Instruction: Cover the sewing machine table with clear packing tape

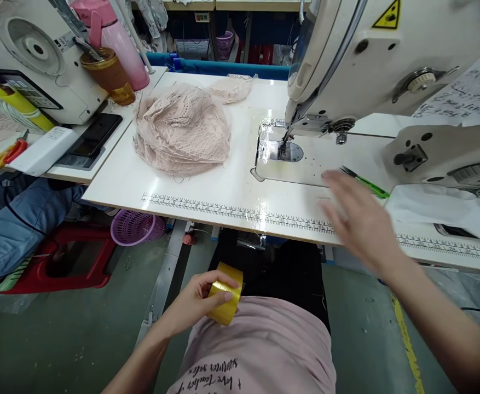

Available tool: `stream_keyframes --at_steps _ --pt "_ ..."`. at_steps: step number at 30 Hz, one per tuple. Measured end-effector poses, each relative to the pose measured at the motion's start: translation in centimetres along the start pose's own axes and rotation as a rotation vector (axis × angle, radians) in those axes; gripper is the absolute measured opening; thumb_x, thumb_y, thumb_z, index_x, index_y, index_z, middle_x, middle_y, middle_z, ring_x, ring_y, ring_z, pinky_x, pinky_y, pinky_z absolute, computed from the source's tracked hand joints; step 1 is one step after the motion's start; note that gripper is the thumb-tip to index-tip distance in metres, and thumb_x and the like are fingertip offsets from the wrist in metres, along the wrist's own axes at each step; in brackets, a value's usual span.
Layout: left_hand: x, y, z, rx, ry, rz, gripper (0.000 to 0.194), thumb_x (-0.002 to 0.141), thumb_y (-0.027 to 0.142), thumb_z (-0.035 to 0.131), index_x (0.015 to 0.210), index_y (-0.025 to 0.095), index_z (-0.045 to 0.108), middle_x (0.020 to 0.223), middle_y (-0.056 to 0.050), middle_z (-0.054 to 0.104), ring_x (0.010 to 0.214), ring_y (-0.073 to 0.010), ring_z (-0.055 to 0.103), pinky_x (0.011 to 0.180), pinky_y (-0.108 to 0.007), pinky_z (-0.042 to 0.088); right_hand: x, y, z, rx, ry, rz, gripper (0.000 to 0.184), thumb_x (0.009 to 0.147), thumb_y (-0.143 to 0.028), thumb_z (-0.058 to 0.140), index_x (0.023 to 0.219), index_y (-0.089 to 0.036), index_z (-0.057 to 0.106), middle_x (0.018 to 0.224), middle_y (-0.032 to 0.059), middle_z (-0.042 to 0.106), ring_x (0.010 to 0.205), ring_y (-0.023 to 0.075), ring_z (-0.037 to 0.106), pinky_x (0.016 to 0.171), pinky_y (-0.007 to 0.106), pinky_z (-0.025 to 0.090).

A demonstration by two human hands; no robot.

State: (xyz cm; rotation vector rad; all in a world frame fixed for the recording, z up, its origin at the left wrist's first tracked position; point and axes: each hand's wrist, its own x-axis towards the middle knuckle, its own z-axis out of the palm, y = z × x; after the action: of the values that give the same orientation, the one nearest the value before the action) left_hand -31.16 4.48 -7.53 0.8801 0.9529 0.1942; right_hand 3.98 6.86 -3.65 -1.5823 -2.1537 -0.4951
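My left hand (207, 298) is wrapped round a roll of yellow tape (228, 306), low in front of my shirt. Over the right part of the table, my right hand (358, 219) is smeared by motion, its fingers pointing toward the sewing machine (342, 71). Close to those fingers lie green-handled thread snips (365, 183), partly hidden by the hand; I cannot tell if they touch. Left of the needle plate (291, 152), a heap of pale pink lace fabric (182, 131) rests on the white table (207, 191).
A printed ruler strip (231, 212) runs along the table's front edge. At left stand a brown cup (110, 74), a pink flask (120, 44) and another machine (38, 49). Below are a purple basket (137, 227) and a red stool (79, 257), beside a seated person's legs (26, 219).
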Motion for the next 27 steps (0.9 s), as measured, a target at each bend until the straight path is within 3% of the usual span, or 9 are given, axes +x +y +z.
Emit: stream_keyframes --at_steps 3,5,7,12,15,19,21,24,27 --pt "-0.5 0.0 0.4 -0.029 0.034 -0.006 0.035 0.079 0.046 0.078 0.099 0.018 0.07 0.095 -0.007 0.073 0.089 -0.0205 0.072 0.076 -0.028 0.057 -0.2 -5.7 0.9 0.102 -0.09 -0.496 0.055 0.103 -0.031 0.05 0.152 -0.01 0.038 0.154 0.0112 0.045 0.146 0.0232 0.039 0.114 0.045 0.047" --pt "-0.7 -0.1 0.6 -0.014 0.051 0.005 0.034 0.08 0.047 0.077 0.098 0.018 0.07 0.096 -0.006 0.073 0.088 -0.0193 0.072 0.077 -0.027 0.057 -0.4 -7.6 2.0 0.03 -0.193 -0.57 0.053 0.106 -0.034 0.04 0.154 -0.012 0.035 0.163 0.0032 0.03 0.15 0.0163 0.03 0.117 0.037 0.044" --pt "-0.7 -0.4 0.7 -0.006 0.052 0.02 0.033 0.081 0.047 0.076 0.098 0.019 0.07 0.097 -0.006 0.073 0.089 -0.0193 0.072 0.077 -0.027 0.057 -0.6 -7.8 3.0 -0.019 -0.258 -0.573 0.051 0.108 -0.033 0.034 0.155 -0.015 0.032 0.165 -0.0019 0.021 0.151 0.0132 0.027 0.119 0.035 0.042" --pt "-0.4 -1.0 0.9 -0.039 0.021 0.016 0.034 0.082 0.045 0.075 0.1 0.018 0.069 0.099 -0.008 0.074 0.09 -0.0218 0.073 0.08 -0.03 0.058 -0.7 -6.6 3.4 0.002 -0.285 -0.584 0.05 0.102 -0.008 0.04 0.15 -0.024 0.044 0.162 -0.0055 0.03 0.151 0.0086 0.026 0.118 0.025 0.041" --pt "-0.3 -0.8 1.2 -0.04 0.022 0.016 0.034 0.081 0.045 0.076 0.1 0.017 0.069 0.1 -0.009 0.074 0.09 -0.0218 0.073 0.079 -0.03 0.058 -1.1 -6.9 3.6 -0.383 -0.234 -0.716 0.058 0.099 -0.001 0.033 0.151 -0.026 0.042 0.164 -0.0061 0.023 0.151 0.0052 0.017 0.117 0.018 0.036" --pt "-0.7 -0.5 1.7 -0.081 0.006 0.032 0.034 0.08 0.044 0.077 0.1 0.017 0.069 0.097 -0.009 0.075 0.088 -0.021 0.074 0.076 -0.028 0.058 -2.4 -7.8 5.3 -0.977 -0.184 -1.018 0.064 0.094 -0.004 0.031 0.153 -0.028 0.035 0.159 0.0025 0.035 0.148 0.0179 0.029 0.117 0.04 0.038" --pt "-1.1 -0.4 1.8 -0.097 0.019 0.034 0.036 0.079 0.045 0.078 0.099 0.016 0.069 0.097 -0.009 0.076 0.087 -0.0211 0.074 0.077 -0.029 0.058 -2.7 -8.2 5.8 -0.894 -0.205 -1.047 0.064 0.092 -0.005 0.033 0.152 -0.027 0.039 0.157 0.0041 0.037 0.146 0.0193 0.034 0.117 0.041 0.039" --pt "-1.6 -0.5 2.0 -0.105 0.045 0.028 0.038 0.077 0.046 0.08 0.098 0.016 0.069 0.097 -0.009 0.076 0.087 -0.0214 0.074 0.08 -0.031 0.058 -2.3 -9.1 5.6 -0.421 -0.257 -0.904 0.056 0.095 -0.009 0.038 0.149 -0.016 0.048 0.16 0.0072 0.035 0.149 0.0182 0.031 0.122 0.029 0.033" --pt "-1.9 -0.7 2.1 -0.098 0.046 0.036 0.038 0.077 0.046 0.08 0.097 0.016 0.069 0.097 -0.009 0.075 0.086 -0.0212 0.073 0.08 -0.032 0.059 -1.7 -10.0 5.5 -0.104 -0.257 -0.841 0.05 0.097 -0.011 0.043 0.145 -0.005 0.051 0.156 0.0149 0.041 0.144 0.0242 0.042 0.121 0.034 0.038"
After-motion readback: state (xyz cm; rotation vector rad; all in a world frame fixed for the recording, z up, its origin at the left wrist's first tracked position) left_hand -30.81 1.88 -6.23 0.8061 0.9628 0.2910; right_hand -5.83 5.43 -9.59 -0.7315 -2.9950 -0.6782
